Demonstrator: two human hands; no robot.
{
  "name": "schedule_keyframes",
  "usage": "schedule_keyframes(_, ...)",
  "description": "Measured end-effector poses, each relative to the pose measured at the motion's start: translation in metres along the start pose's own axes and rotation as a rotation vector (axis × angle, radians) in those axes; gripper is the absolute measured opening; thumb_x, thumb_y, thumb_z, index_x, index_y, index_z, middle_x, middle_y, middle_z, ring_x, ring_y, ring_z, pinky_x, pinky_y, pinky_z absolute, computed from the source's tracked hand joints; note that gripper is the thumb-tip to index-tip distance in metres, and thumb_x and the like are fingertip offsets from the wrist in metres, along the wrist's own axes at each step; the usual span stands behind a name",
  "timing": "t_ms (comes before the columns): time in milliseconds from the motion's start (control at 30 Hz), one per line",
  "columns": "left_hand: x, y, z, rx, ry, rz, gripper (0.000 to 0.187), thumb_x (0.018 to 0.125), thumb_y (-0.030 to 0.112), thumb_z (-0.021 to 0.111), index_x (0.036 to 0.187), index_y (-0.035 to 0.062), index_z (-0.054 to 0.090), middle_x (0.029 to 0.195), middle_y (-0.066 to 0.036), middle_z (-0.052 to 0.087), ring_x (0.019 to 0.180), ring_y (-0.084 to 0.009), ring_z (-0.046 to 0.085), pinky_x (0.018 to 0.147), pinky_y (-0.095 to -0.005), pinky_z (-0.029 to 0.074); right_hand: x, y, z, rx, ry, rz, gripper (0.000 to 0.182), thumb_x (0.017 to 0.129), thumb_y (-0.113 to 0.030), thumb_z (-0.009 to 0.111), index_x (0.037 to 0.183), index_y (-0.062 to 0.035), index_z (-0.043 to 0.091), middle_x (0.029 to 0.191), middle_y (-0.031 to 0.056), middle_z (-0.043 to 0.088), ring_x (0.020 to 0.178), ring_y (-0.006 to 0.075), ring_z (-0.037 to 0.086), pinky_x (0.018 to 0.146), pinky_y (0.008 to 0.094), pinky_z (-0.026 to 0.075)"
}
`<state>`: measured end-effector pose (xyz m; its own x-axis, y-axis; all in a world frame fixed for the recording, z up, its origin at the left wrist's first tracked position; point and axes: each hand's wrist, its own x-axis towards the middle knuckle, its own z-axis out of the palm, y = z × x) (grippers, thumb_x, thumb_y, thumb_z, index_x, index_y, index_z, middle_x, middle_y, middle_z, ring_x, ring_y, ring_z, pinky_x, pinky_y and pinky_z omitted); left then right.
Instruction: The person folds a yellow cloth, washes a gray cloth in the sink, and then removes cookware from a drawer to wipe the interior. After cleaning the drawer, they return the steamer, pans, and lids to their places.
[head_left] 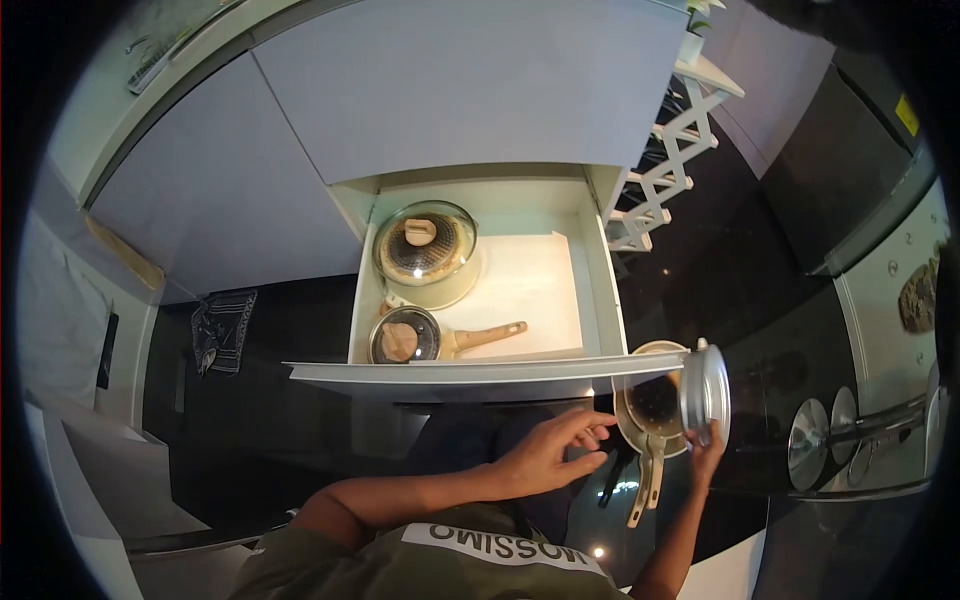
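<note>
My left hand (560, 452) hovers at the front of the drawer, thumb apart from the loosely curled fingers, with nothing in it. Its fingertips come close to a stack of cream pans (640, 425) with dark insides and beige handles, just right of the drawer front. My right hand (706, 455) grips the lower rim of a shiny silver round metal pot (712, 390), tilted on its side at the right of the pans. In the drawer, a cream pot with a glass lid (428, 245) stands behind a small lidded saucepan (405, 338) with a beige handle.
The open drawer (525, 285) has a white liner. A white lattice rack (665, 175) with a plant stands at right. Several pan lids (810, 445) sit in a holder at far right. A patterned dark cloth (224, 330) lies on the dark floor at left.
</note>
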<state>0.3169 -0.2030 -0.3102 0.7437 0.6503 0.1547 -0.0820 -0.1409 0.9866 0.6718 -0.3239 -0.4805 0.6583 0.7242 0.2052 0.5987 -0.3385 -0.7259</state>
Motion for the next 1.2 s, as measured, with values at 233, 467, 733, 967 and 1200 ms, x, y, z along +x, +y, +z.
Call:
schedule_keyframes(233,-0.040,0.054,-0.074,0.197,0.260,-0.052,0.021,0.085,0.008,0.061,0.105,0.0021,0.061,0.089,-0.006,0.063,0.081,-0.0110,0.060,0.074,-0.0235,0.047,0.007,0.068,0.098,-0.500,-0.077,-0.340,0.042,0.063,-0.005,0.064,0.104,-0.0058,0.057,0.098,0.0094,0.061,0.089,0.0302,0.054,0.081,0.0435,0.035)
schedule_keyframes(467,-0.044,0.057,-0.172,0.077,0.489,-0.182,0.022,0.087,0.009,0.060,0.105,-0.0022,0.059,0.088,-0.007,0.062,0.082,-0.0095,0.058,0.076,-0.0232,0.047,-0.012,0.064,0.119,-0.573,-0.073,-0.238,0.028,0.079,-0.007,0.045,0.104,-0.0053,0.059,0.095,0.0105,0.062,0.088,0.0298,0.054,0.078,0.0430,0.034)
schedule_keyframes(733,-0.019,-0.027,-0.287,0.579,0.396,-0.320,0.021,0.083,0.012,0.060,0.100,0.0000,0.060,0.084,-0.007,0.062,0.074,-0.0118,0.058,0.070,-0.0255,0.048,-0.006,0.088,0.135,-0.654,-0.254,-0.180,0.039,0.073,-0.012,0.061,0.112,-0.0090,0.055,0.106,0.0115,0.061,0.101,0.0281,0.054,0.084,0.0444,0.034)
schedule_keyframes(967,-0.033,-0.119,-0.316,1.074,-0.475,-0.539,0.040,0.072,0.008,0.062,0.111,0.0072,0.055,0.114,-0.020,0.044,0.102,-0.0332,0.050,0.085,-0.0404,0.045,0.028,0.063,0.101,-0.613,-0.666,-0.074,0.043,0.072,-0.013,0.066,0.114,-0.0089,0.056,0.099,0.0105,0.063,0.089,0.0289,0.060,0.076,0.0434,0.045)
schedule_keyframes(1200,-0.051,-0.149,-0.322,1.452,-0.644,-0.243,0.022,0.075,0.011,0.057,0.096,0.0068,0.059,0.098,-0.013,0.050,0.103,-0.0327,0.048,0.081,-0.0392,0.047,0.196,-0.086,-0.036,-0.024,-0.311,-0.115,0.015,0.087,-0.016,0.056,0.091,-0.0020,0.059,0.079,0.0048,0.061,0.073,0.0153,0.057,0.067,0.0289,0.047)
